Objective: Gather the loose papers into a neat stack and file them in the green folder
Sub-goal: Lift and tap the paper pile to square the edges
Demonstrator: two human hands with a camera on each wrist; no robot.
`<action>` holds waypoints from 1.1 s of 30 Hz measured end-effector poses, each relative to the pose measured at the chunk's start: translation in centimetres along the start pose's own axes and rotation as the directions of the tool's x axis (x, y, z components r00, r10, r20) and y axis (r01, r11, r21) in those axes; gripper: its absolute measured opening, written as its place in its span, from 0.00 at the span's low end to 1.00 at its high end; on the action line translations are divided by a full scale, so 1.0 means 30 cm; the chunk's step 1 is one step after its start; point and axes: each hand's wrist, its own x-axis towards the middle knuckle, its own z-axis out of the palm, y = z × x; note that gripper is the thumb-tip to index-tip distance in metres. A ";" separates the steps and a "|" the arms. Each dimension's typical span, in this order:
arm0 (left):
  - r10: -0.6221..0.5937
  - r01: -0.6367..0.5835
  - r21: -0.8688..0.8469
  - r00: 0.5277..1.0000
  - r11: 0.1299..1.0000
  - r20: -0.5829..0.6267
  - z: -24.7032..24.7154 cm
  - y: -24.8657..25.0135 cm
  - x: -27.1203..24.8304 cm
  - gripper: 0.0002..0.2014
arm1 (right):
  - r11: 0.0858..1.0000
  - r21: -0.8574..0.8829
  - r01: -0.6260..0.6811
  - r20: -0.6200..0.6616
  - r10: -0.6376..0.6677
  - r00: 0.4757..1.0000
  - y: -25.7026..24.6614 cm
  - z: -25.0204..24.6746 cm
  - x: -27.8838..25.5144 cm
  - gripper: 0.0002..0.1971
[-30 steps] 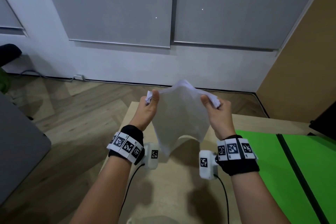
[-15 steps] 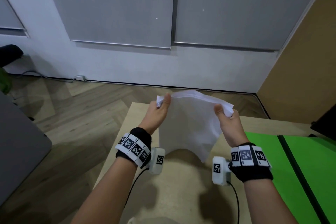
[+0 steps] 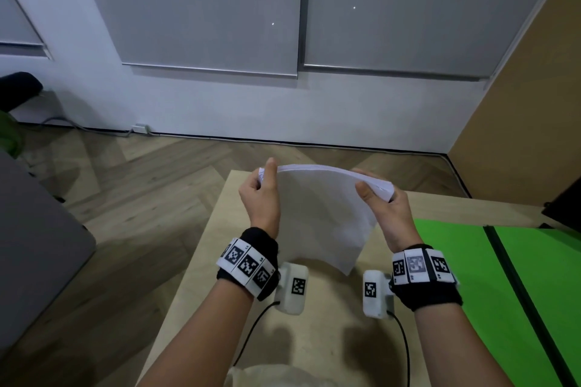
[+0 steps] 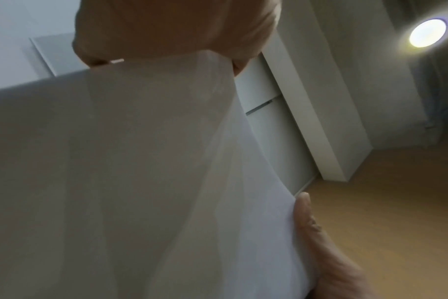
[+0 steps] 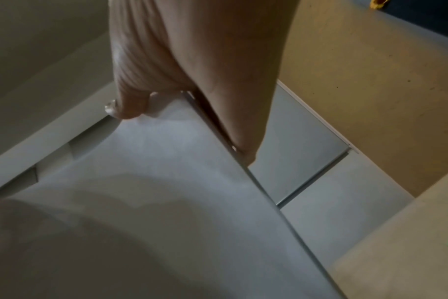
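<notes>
A stack of white papers (image 3: pixel 323 214) hangs upright above the light wooden table (image 3: pixel 330 339), bowed along its top edge. My left hand (image 3: pixel 262 195) pinches the stack's top left corner, thumb toward me. My right hand (image 3: pixel 382 203) pinches the top right corner. The left wrist view shows the papers (image 4: pixel 128 182) filling the frame between thumb and fingers (image 4: pixel 166 30). In the right wrist view the papers (image 5: pixel 153 212) curve below the fingers (image 5: pixel 192 70). The open green folder (image 3: pixel 490 276) lies flat on the table to the right, a dark spine down its middle.
The table's far edge (image 3: pixel 314 174) lies just beyond the papers, with wooden floor past it. A grey surface (image 3: pixel 34 245) stands at the left. A brown panel (image 3: pixel 528 119) rises at the right, with a dark object (image 3: pixel 566 204) at the table's far right.
Both hands have shifted right and lower with the papers. The stack's top edge, crumpled and peaked before, is now an even, gently bowed line with the sheets aligned.
</notes>
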 end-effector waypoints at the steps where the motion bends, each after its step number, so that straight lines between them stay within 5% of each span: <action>1: -0.018 0.018 -0.008 0.999 1.000 -0.028 0.007 -0.002 0.006 0.22 | 1.000 0.022 -0.010 -0.001 0.010 1.000 0.000 -0.003 0.002 0.13; 4: 0.049 -0.049 -0.019 0.998 0.999 -0.038 0.024 -0.004 0.009 0.05 | 0.999 -0.017 -0.050 -0.016 0.050 0.999 0.016 -0.006 -0.002 0.11; 6: 0.152 -0.153 0.028 0.988 0.988 0.025 0.023 -0.015 0.010 0.07 | 0.993 -0.081 -0.090 -0.062 0.085 0.994 0.031 0.000 0.006 0.07; 9: 0.277 -0.299 0.109 0.944 0.948 0.179 0.011 -0.044 0.012 0.06 | 0.983 -0.162 -0.083 -0.147 0.059 0.987 0.035 0.022 0.015 0.40; 10: 0.315 -0.345 0.139 0.928 0.928 0.201 0.007 -0.044 0.012 0.04 | 0.985 -0.159 -0.063 -0.166 0.037 0.985 0.028 0.026 0.022 0.44; 13: 0.430 -0.444 0.151 0.895 0.883 0.116 0.007 -0.004 0.017 0.05 | 0.994 -0.103 0.022 -0.133 -0.036 0.990 -0.034 0.047 0.033 0.13; 17: 0.483 -0.479 0.171 0.875 0.861 0.021 -0.002 0.017 0.030 0.05 | 0.993 -0.107 0.046 -0.063 -0.053 0.997 -0.049 0.034 0.040 0.07; 23: 0.389 -0.405 0.257 0.914 0.877 0.113 -0.053 -0.034 0.046 0.09 | 0.991 -0.124 -0.047 -0.042 0.042 0.998 0.030 0.009 0.012 0.04; 27: 0.038 -0.104 0.214 0.956 0.971 0.290 -0.083 -0.005 0.076 0.21 | 0.995 -0.099 -0.030 0.025 0.032 0.999 0.018 0.019 0.025 0.09; 31: -0.202 0.063 0.368 0.913 0.928 0.355 -0.109 -0.005 0.093 0.13 | 0.996 -0.079 -0.043 0.129 0.053 0.990 0.036 0.008 0.026 0.26; 33: -0.272 0.095 0.437 0.891 0.895 0.364 -0.112 -0.027 0.089 0.15 | 0.990 -0.076 -0.118 0.134 0.127 0.983 0.061 0.003 0.025 0.22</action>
